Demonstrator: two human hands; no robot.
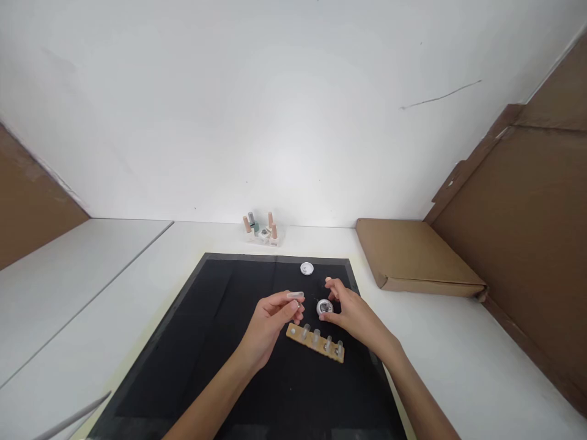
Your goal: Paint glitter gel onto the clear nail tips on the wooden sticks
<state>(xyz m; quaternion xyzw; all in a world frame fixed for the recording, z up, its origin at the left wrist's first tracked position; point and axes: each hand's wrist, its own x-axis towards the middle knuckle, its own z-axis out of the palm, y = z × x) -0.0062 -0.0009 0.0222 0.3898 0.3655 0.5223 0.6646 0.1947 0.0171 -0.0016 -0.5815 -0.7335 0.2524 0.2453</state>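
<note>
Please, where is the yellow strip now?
In the head view, the yellow strip lies on the black mat, slightly right of centre, just below the open jar.

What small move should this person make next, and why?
I'd probably bring the clear nail tip in the left hand closer to the small round pot: silvery contents show in it, the right hand is beside it, and the tip is held apart from it.
</note>
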